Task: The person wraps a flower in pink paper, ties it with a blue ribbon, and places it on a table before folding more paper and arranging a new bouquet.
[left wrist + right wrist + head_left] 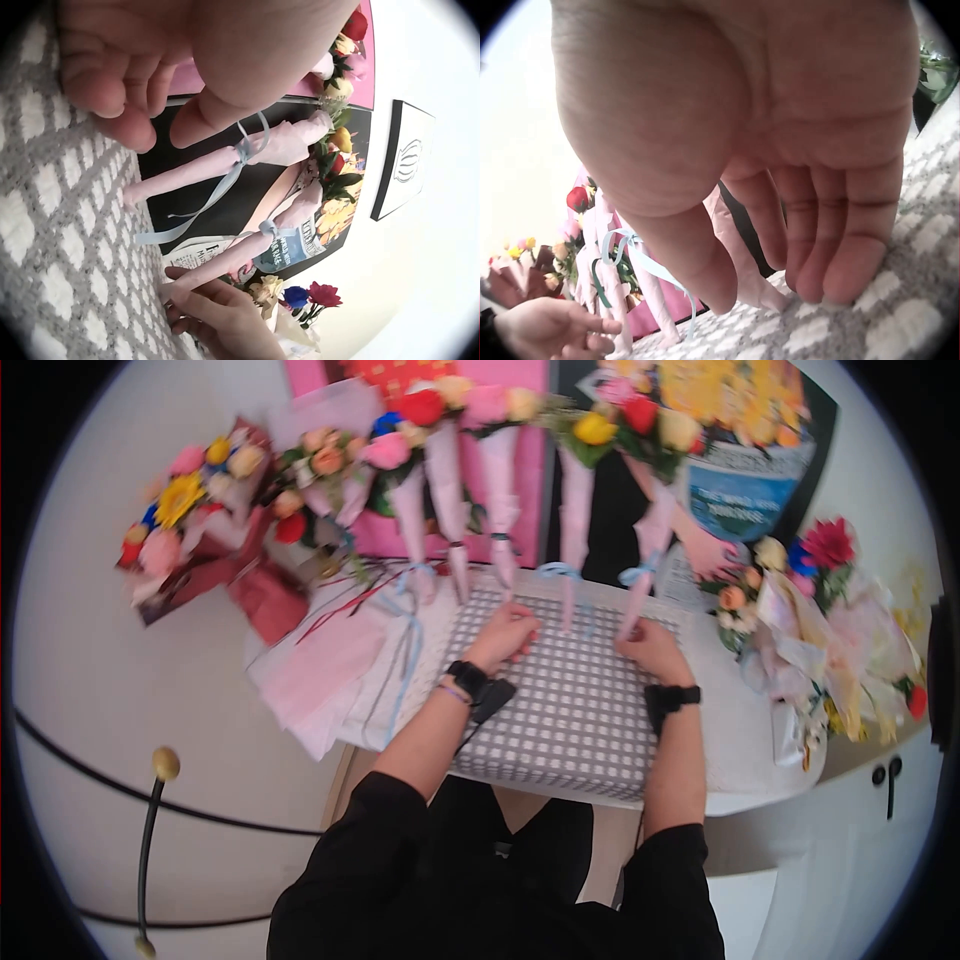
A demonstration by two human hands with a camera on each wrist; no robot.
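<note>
I see both hands down on the checked sheet [560,710], a grey-and-white gridded paper lying flat in the middle of the bench [740,760], right in front of me. My left hand [505,637] sits at the sheet's far left part, its fingers [112,90] curled loosely over the paper; in the left wrist view they hang just above the checks with nothing between them, and I cannot tell whether the tips touch. My right hand [652,650] is at the sheet's far right edge. From the right wrist view its fingers [840,247] are bent downward with the tips resting on the checked surface, thumb apart from them, nothing pinched.

Just beyond the sheet's far edge stands a row of pink cones [500,490], each a wrapped posy with flowers at the top, narrow ends down and leaning against the pink and black boards behind. Several carry pale blue ribbons [558,571] tied near the lower end. The tip of one cone comes down just beside my right hand.

To the left of the sheet lies a stack of pink paper [320,670], partly under it. Further left a bouquet [195,520] in dark red wrap lies on its side. On the right end of the bench more bouquets [830,610] in pale wrap are heaped.
</note>
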